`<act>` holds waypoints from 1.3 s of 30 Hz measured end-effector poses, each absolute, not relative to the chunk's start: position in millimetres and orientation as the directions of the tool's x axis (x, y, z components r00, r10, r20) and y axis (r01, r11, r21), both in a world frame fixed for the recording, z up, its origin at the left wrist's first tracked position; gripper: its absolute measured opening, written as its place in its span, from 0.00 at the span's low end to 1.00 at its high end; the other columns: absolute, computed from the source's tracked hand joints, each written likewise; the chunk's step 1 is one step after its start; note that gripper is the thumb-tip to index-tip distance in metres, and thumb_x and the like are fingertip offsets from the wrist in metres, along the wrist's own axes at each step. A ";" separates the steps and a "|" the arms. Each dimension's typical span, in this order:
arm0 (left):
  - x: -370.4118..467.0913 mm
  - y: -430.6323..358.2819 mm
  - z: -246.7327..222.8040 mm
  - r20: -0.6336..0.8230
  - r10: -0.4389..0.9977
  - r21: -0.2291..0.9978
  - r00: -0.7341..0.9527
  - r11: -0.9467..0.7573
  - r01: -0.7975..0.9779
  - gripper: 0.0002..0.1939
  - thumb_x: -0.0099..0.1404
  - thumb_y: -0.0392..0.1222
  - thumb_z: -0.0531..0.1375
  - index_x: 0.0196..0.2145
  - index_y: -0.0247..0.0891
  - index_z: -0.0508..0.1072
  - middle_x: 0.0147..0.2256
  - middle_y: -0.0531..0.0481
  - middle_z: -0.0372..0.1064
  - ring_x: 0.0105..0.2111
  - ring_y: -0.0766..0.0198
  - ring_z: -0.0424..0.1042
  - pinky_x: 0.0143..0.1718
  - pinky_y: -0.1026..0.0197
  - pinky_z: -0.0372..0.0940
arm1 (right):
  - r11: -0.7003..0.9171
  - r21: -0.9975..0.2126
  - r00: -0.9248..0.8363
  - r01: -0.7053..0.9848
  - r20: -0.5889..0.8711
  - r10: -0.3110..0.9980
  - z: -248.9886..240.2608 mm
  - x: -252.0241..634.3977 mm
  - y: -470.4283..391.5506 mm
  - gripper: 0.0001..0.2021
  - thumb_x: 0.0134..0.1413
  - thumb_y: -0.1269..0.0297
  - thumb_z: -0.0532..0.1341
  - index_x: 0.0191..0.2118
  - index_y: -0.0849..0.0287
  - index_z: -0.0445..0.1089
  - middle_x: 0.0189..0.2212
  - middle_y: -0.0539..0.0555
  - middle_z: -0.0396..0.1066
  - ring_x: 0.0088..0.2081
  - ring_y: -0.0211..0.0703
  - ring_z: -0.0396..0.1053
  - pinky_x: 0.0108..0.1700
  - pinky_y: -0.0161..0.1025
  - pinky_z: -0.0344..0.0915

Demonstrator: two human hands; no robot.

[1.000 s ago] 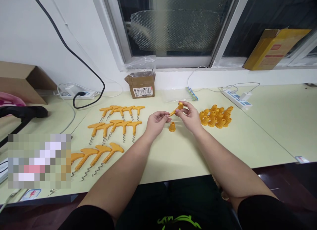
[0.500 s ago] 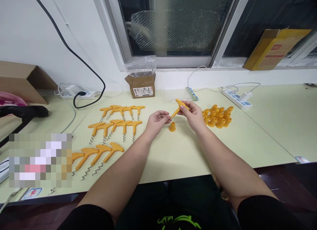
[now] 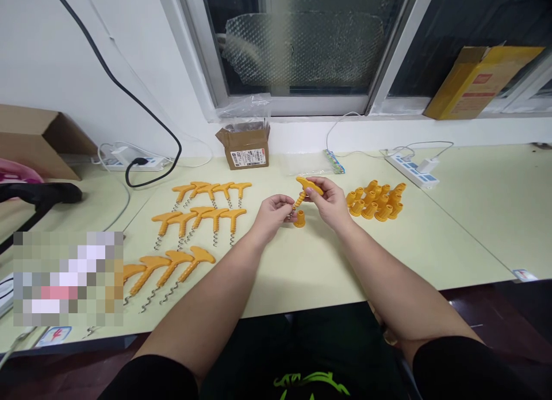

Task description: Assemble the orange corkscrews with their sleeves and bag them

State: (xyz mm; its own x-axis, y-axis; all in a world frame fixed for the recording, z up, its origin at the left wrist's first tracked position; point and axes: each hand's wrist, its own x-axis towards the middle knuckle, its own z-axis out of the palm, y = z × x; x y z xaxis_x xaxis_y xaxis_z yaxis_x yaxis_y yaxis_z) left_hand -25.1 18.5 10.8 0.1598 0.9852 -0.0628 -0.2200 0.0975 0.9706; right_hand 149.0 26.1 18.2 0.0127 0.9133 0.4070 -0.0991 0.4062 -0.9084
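Between my hands is a yellow T-handled corkscrew, tilted with its metal spiral pointing down and left. My right hand grips the handle. The fingers of my left hand are pinched on the metal spiral near its lower end, which they partly hide. A single yellow tapered sleeve stands upright on the table just below the corkscrew, close to my left fingertips. On the left lie three rows of similar yellow corkscrews. To the right of my right hand stands a cluster of yellow sleeves.
A small open cardboard box sits by the wall, with a clear plastic bag to its right. Power strips with cables lie along the back. A black cable hangs at the left, near a larger carton.
The corkscrew has shifted slightly left and down and stands a little steeper, with its handle turned. Both hands still hold it, and my right hand has moved slightly left.
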 end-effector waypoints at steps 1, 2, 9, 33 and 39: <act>-25.1 18.5 11.0 -0.065 0.985 0.971 0.160 0.099 -0.217 0.12 0.50 0.38 0.69 0.33 0.34 0.74 0.27 0.51 0.73 0.26 0.64 0.76 0.33 0.57 0.76 | 0.404 -0.909 0.009 -0.108 0.405 0.914 18.1 149.1 25.8 0.22 0.52 0.46 0.71 0.48 0.54 0.75 0.42 0.53 0.77 0.41 0.43 0.76 0.48 0.50 0.80; -25.3 18.6 11.3 -0.066 0.985 0.972 0.159 0.100 -0.214 0.12 0.50 0.38 0.69 0.32 0.34 0.74 0.27 0.51 0.73 0.26 0.64 0.76 0.33 0.57 0.76 | 0.400 -0.909 0.005 -0.119 0.402 0.916 17.9 149.2 25.7 0.22 0.52 0.47 0.71 0.47 0.54 0.75 0.42 0.53 0.77 0.41 0.43 0.77 0.48 0.50 0.80; -27.0 17.4 14.8 -0.064 0.988 0.979 0.140 0.089 -0.181 0.10 0.49 0.36 0.68 0.30 0.35 0.73 0.26 0.53 0.72 0.23 0.65 0.75 0.31 0.58 0.75 | 0.345 -0.926 -0.014 -0.155 0.352 0.936 16.6 148.2 26.8 0.24 0.49 0.45 0.72 0.46 0.55 0.74 0.39 0.52 0.78 0.40 0.44 0.77 0.49 0.52 0.79; -28.1 16.6 -7.9 0.297 0.876 0.871 0.381 -0.412 0.268 0.20 0.57 0.39 0.69 0.48 0.41 0.76 0.49 0.42 0.74 0.51 0.52 0.74 0.54 0.50 0.72 | 0.559 -0.827 0.150 0.053 0.560 0.814 15.5 151.0 27.7 0.19 0.59 0.46 0.65 0.49 0.52 0.71 0.47 0.57 0.75 0.44 0.48 0.76 0.48 0.50 0.77; -26.5 21.6 -12.3 0.256 0.887 0.887 0.385 -0.374 0.271 0.12 0.58 0.40 0.68 0.41 0.40 0.77 0.42 0.46 0.77 0.43 0.56 0.77 0.52 0.51 0.72 | 0.592 -0.801 0.163 0.082 0.597 0.785 18.5 149.8 23.6 0.18 0.60 0.46 0.65 0.49 0.51 0.71 0.47 0.57 0.74 0.47 0.52 0.77 0.50 0.52 0.77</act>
